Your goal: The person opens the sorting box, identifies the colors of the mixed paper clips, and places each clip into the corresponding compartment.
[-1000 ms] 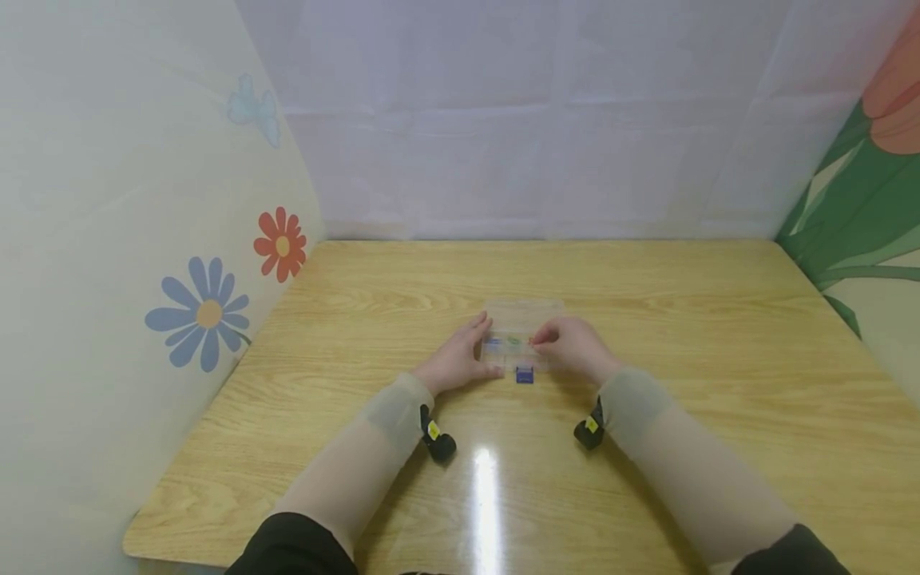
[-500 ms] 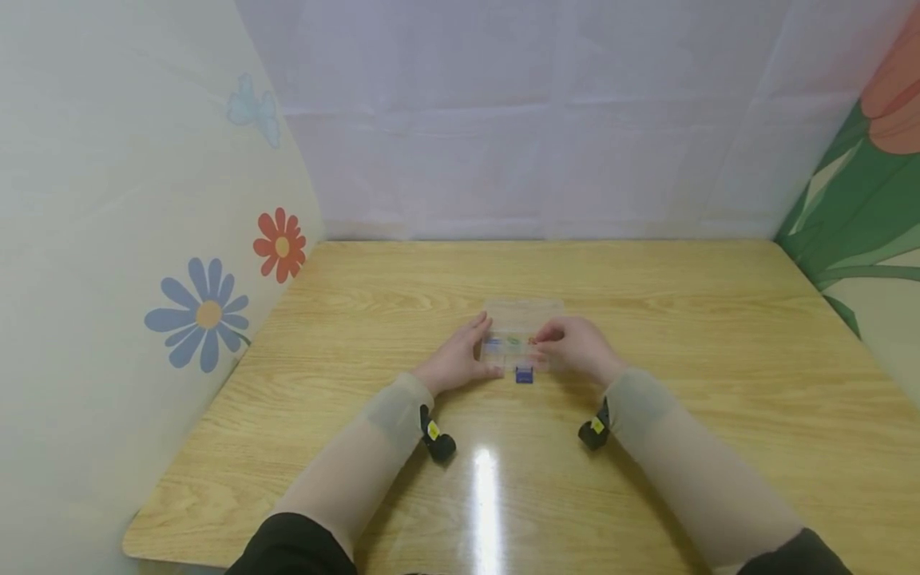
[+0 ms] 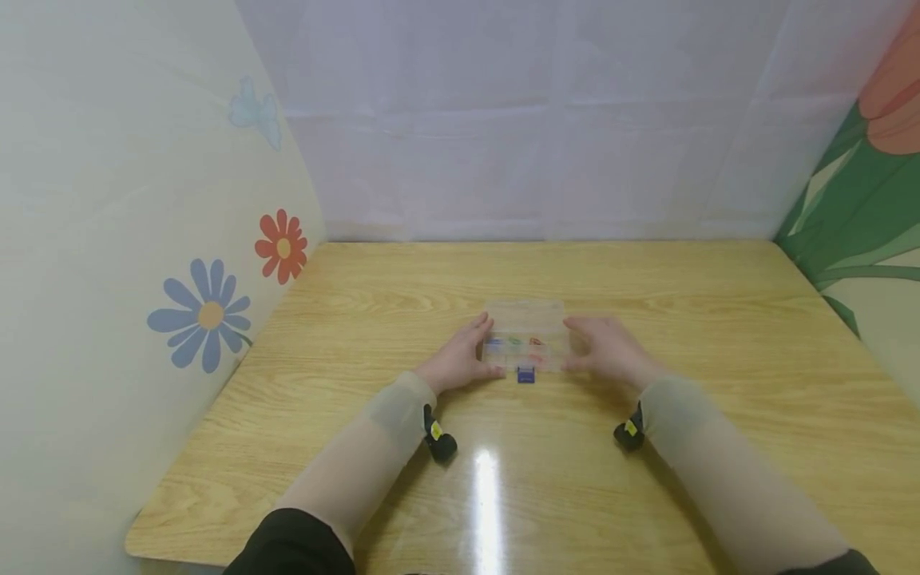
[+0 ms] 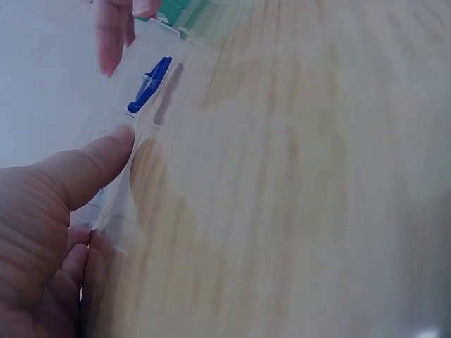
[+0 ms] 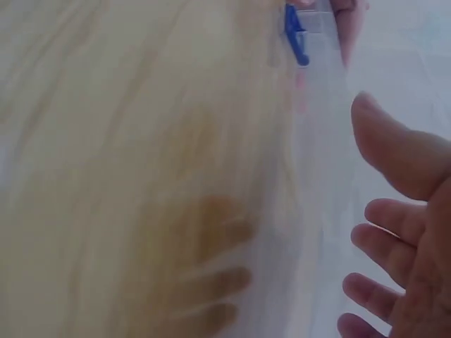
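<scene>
A clear plastic compartment box [image 3: 515, 361] with a blue latch [image 3: 526, 374] lies on the table, its clear lid [image 3: 528, 315] tipped back. Small blue pieces [image 3: 495, 342], green pieces [image 3: 515, 341] and red pieces [image 3: 536, 342] sit in separate compartments; their kind is too small to tell. My left hand [image 3: 458, 355] holds the box's left end, thumb at the front edge and fingers round the side. Beside the right end is my right hand [image 3: 611, 348], its fingers spread and holding nothing. In the right wrist view, thumb and fingers [image 5: 394, 222] stand apart from the box.
The box rests on a wood-grain table [image 3: 345, 303]. A pale cloth [image 3: 546, 120] hangs behind the table, and a flower-printed sheet [image 3: 93, 239] stands along the left side. A bright light reflection [image 3: 486, 495] lies on the near tabletop.
My right hand has let go of the red pieces, moved right out of the compartment and spread its fingers by the box's right end. The left hand keeps its hold.
</scene>
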Action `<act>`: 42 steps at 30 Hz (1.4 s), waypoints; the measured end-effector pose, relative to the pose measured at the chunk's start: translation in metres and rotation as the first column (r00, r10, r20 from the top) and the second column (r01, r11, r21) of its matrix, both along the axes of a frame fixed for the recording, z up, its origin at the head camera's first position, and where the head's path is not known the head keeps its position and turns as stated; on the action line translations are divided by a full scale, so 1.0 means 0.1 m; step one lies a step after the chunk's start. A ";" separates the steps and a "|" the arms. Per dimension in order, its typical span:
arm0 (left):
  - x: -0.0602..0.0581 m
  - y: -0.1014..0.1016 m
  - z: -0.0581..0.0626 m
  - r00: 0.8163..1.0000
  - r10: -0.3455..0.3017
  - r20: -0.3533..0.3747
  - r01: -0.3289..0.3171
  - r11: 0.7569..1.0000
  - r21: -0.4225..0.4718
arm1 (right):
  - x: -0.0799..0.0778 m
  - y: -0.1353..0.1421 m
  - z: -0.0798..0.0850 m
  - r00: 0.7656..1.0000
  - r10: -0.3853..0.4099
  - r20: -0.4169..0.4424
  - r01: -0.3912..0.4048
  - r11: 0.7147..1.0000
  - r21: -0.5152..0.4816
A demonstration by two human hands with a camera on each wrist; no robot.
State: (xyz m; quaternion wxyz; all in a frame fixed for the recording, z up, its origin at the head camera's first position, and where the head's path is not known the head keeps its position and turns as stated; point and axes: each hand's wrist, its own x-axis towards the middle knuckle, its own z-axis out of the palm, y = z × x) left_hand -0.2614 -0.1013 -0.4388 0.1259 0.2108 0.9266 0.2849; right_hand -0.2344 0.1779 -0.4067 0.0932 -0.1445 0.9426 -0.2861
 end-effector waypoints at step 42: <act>0.25 -0.29 0.37 0.978 0.023 -0.206 -0.099 0.924 -0.370 | 0.21 0.35 0.06 0.979 -0.039 -0.202 0.082 0.975 0.207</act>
